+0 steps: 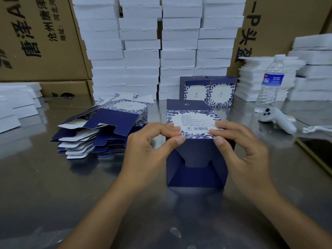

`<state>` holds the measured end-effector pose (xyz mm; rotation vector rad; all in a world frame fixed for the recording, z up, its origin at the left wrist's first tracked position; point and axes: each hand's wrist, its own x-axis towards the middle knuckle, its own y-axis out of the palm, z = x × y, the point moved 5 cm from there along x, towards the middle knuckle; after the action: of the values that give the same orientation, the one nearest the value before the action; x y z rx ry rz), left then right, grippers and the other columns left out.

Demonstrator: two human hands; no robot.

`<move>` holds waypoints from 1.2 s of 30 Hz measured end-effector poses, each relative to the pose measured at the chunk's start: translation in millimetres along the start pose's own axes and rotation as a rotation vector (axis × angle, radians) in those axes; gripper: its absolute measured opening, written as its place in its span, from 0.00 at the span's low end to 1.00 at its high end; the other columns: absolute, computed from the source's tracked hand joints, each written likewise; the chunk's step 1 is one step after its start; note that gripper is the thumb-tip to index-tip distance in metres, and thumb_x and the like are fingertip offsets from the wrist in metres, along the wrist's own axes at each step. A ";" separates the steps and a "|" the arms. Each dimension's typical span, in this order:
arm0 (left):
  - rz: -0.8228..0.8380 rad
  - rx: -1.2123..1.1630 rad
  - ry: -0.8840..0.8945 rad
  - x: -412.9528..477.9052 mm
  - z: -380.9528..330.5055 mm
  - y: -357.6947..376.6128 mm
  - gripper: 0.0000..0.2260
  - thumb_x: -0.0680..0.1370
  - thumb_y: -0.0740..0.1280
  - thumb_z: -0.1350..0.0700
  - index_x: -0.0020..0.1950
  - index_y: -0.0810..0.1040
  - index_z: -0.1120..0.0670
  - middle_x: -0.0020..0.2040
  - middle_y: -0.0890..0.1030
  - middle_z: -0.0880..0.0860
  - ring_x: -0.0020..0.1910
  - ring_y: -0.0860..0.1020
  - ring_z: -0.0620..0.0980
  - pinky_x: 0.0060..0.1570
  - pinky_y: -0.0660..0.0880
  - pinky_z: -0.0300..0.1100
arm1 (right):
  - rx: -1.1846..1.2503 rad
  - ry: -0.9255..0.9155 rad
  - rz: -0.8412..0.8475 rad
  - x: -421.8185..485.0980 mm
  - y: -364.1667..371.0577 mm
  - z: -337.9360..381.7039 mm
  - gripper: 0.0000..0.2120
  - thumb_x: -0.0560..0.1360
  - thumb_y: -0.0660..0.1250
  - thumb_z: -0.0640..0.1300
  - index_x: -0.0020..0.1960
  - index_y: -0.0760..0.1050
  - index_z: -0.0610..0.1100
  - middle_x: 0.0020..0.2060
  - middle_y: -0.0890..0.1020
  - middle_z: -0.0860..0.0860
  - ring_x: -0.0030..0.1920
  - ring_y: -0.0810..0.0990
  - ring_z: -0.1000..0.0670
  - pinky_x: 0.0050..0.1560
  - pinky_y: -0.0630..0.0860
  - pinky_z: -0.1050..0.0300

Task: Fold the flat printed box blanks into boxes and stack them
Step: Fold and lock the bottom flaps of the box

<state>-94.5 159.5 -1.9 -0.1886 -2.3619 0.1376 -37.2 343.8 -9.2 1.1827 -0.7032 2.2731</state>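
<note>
Tabletop [53, 186] of glossy steel under blue box [195, 175]; left hand [147, 150] and right hand [242, 150] pinching its printed top edge; flat blanks [100, 126] leftward; white stacks [142, 51] behind, cartons [41, 38] flanking.

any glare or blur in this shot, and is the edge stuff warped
Head view: the steel table throws soft, smeared reflections of the flat blanks; the box at centre is sharp, while the white stacks at the frame edges are blurred; wide-angle bending tilts the cardboard cartons outward.
</note>
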 end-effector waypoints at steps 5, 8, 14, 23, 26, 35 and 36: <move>0.031 -0.198 -0.125 2.1 6.2 -0.3 0.04 0.66 0.71 0.54 0.38 0.82 0.52 0.44 0.85 0.43 0.53 0.81 0.39 0.53 0.73 0.29 | 0.043 0.016 0.028 3.1 1.9 -3.1 0.05 0.74 0.64 0.45 0.47 0.78 0.52 0.49 0.80 0.52 0.54 0.76 0.55 0.55 0.69 0.66; 0.037 -0.200 -0.122 2.3 7.8 -0.7 0.04 0.66 0.71 0.53 0.38 0.82 0.52 0.43 0.85 0.43 0.53 0.81 0.40 0.54 0.73 0.30 | 0.052 0.028 0.041 3.0 2.9 -3.9 0.05 0.74 0.64 0.44 0.47 0.77 0.53 0.49 0.80 0.52 0.54 0.75 0.57 0.55 0.67 0.68; 0.042 -0.193 -0.099 2.6 9.4 -1.5 0.03 0.67 0.70 0.51 0.37 0.82 0.49 0.44 0.85 0.42 0.53 0.80 0.39 0.55 0.73 0.30 | 0.068 0.018 0.040 2.2 -0.2 -5.6 0.07 0.74 0.63 0.49 0.49 0.78 0.54 0.52 0.80 0.53 0.57 0.76 0.57 0.60 0.68 0.66; 0.038 -0.200 -0.093 3.0 12.2 -3.3 0.02 0.68 0.70 0.52 0.37 0.82 0.48 0.44 0.85 0.42 0.54 0.80 0.39 0.54 0.72 0.29 | 0.078 0.083 0.030 1.3 -0.6 -14.6 0.07 0.76 0.63 0.46 0.50 0.78 0.55 0.55 0.80 0.55 0.59 0.77 0.54 0.61 0.70 0.62; 0.032 -0.196 -0.087 1.9 12.3 -2.9 0.04 0.69 0.69 0.52 0.39 0.82 0.51 0.44 0.85 0.41 0.54 0.80 0.39 0.54 0.72 0.28 | 0.086 0.091 0.031 1.2 -0.1 -13.9 0.08 0.76 0.62 0.48 0.50 0.78 0.55 0.56 0.80 0.54 0.59 0.77 0.57 0.60 0.69 0.67; 0.039 -0.144 -0.082 3.8 12.9 -4.8 0.06 0.71 0.66 0.50 0.42 0.81 0.50 0.45 0.84 0.37 0.56 0.78 0.37 0.53 0.71 0.27 | 0.143 0.131 0.061 2.7 1.0 -20.5 0.12 0.79 0.57 0.45 0.51 0.78 0.55 0.56 0.80 0.58 0.59 0.77 0.60 0.59 0.69 0.68; 0.038 -0.142 -0.080 4.2 13.4 -4.9 0.06 0.72 0.66 0.50 0.42 0.81 0.50 0.45 0.84 0.37 0.56 0.79 0.37 0.53 0.72 0.27 | 0.133 0.120 0.058 3.2 1.3 -20.2 0.11 0.79 0.57 0.44 0.50 0.78 0.55 0.55 0.80 0.58 0.59 0.77 0.60 0.59 0.69 0.68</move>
<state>-107.3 154.8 -7.8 -0.3018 -2.4500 -0.0040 -51.7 356.1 -16.7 1.0860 -0.5555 2.4486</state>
